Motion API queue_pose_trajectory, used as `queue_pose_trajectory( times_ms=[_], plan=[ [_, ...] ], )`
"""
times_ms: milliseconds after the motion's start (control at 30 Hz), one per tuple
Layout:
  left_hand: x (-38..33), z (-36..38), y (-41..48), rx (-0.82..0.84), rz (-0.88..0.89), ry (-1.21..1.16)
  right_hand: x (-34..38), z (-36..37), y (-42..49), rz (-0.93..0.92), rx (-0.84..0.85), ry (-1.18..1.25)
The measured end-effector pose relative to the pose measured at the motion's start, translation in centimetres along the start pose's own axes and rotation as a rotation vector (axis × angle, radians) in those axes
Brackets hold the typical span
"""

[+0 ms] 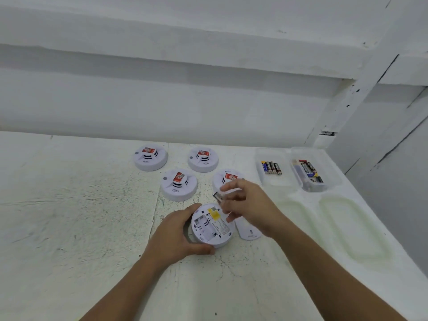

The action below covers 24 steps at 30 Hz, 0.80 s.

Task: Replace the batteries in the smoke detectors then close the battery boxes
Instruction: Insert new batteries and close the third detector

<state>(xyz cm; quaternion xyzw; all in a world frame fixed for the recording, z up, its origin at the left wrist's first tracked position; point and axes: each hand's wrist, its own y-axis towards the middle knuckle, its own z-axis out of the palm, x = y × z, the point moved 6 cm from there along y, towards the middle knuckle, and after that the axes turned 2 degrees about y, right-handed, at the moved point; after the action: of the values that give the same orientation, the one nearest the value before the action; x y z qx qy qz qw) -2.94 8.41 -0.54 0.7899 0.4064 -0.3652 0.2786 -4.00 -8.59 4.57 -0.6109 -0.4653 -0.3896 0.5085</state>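
1. Smoke detector (212,225) lies flipped on the table (69,216), left hand (176,235) grip clamped round it, battery bay looks empty.
2. Just above, right hand (245,205) grip pinches a battery (217,196).
3. Next, I reckon: match polarity, press it in, cover (249,230) after.

Nothing is legible: the yellow sticker (214,214) and fine print (222,228) on the smoke detector (208,230) in the left hand (176,237), the battery (217,197) pinched by the right hand (249,206), and the red labels (178,177) beyond are all blurred.

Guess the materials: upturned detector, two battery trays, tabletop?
Upturned detector: white moulded plastic, matte, with a ribbed battery bay. Battery trays: thin clear plastic, see-through walls. Tabletop: white-painted, scuffed and cracked; what lies underneath is unclear.
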Motion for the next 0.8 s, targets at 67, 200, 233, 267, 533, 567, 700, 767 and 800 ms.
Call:
queue_pose_trajectory(
  times_ms=[67,200,233,267,533,567,700,767,800],
  plan=[
    [-0.1,-0.1,0.0,0.004,0.018,-0.012,-0.5,1.2,-0.5,-0.035,-0.033,-0.253],
    [0.1,0.2,0.2,0.011,0.044,-0.018,-1.1,3.1,-1.6,-0.140,-0.035,-0.585],
    [0.3,0.2,0.2,0.008,0.046,-0.018,-1.2,3.6,-1.9,-0.165,-0.027,-0.601],
    [0.4,0.2,0.2,0.007,0.047,-0.013,-1.3,4.0,-2.1,-0.188,-0.023,-0.608],
    [1.0,0.3,0.4,0.041,0.054,0.000,-1.4,4.9,-2.9,-0.270,-0.059,-0.661],
    [1.0,0.3,0.4,0.044,0.052,0.007,-1.4,4.8,-3.0,-0.276,-0.055,-0.675],
    [1.6,0.3,0.4,0.057,0.036,0.012,-1.5,4.9,-3.1,-0.306,0.038,-0.747],
    [1.8,0.3,0.5,0.058,0.029,0.007,-1.4,4.5,-3.3,-0.282,0.076,-0.699],
    [1.9,0.3,0.5,0.059,0.025,0.010,-1.3,4.3,-3.3,-0.258,0.098,-0.679]
  ],
)
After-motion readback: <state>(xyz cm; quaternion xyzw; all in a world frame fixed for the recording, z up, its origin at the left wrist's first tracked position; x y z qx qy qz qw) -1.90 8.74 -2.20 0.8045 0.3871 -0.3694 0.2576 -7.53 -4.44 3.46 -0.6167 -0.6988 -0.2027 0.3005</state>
